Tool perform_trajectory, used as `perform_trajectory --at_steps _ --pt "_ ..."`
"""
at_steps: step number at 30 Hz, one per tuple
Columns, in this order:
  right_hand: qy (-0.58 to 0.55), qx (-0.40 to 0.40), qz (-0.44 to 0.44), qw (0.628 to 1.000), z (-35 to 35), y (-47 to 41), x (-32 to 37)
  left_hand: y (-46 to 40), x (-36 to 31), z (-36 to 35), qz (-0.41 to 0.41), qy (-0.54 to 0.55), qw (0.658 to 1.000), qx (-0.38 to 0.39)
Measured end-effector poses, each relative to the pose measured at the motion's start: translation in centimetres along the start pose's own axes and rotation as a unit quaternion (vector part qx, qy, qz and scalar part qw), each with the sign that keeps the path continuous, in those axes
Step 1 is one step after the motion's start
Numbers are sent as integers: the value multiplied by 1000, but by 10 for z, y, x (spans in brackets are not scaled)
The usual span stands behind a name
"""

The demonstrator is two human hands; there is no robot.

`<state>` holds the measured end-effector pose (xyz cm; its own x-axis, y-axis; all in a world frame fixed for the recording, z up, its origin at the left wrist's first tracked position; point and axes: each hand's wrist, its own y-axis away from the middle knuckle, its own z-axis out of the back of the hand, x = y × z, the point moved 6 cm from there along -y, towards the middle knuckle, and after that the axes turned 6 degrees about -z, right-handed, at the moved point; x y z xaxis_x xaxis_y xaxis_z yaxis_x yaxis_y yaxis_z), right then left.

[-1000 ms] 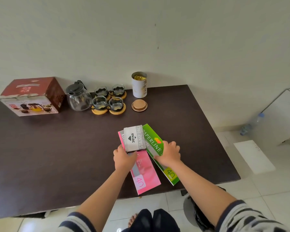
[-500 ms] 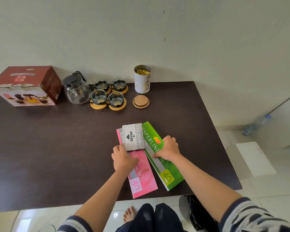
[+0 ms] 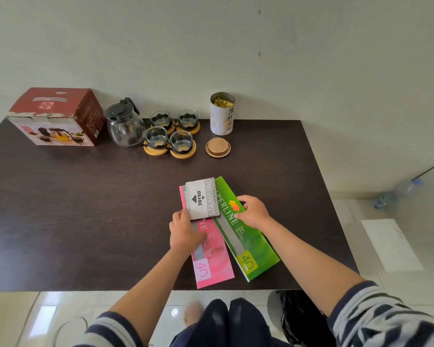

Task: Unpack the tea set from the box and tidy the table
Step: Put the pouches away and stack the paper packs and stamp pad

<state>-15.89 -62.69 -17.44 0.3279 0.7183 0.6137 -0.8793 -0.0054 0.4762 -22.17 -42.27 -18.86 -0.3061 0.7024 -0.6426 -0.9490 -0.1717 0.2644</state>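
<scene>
At the back of the dark table (image 3: pixel 85 209) stand the red tea set box (image 3: pixel 53 116), a glass teapot (image 3: pixel 124 126) and several glass cups (image 3: pixel 180 141) on wooden coasters. Beside them an open tea tin (image 3: pixel 222 116) stands with its lid (image 3: pixel 218 147) lying in front. Nearer me lie a pink paper packet (image 3: pixel 213 261) and a green one (image 3: pixel 251 246), side by side. A grey stamp pad box (image 3: pixel 202 199) rests on their far ends. My left hand (image 3: pixel 183 231) grips the pink packet's left edge, thumb at the stamp pad's corner. My right hand (image 3: pixel 253 211) grips the green packet's right edge.
The packets' near ends reach the table's front edge. On the tiled floor to the right lie a plastic bottle (image 3: pixel 396 191) and a white sheet (image 3: pixel 391 244). A dark bag (image 3: pixel 298 314) sits under the table's front right corner.
Both packets with the stamp pad have slid a little farther onto the table. My right hand has moved up the green packet toward its far half.
</scene>
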Motion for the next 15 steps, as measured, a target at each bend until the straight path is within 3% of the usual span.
perform_trajectory --at_steps 8,15 --pt "-25 47 -46 998 6 -9 9 0 0 0 -10 -4 1000 -1" --pt "-53 24 -25 998 -26 6 12 1 7 3 -34 56 998 0"
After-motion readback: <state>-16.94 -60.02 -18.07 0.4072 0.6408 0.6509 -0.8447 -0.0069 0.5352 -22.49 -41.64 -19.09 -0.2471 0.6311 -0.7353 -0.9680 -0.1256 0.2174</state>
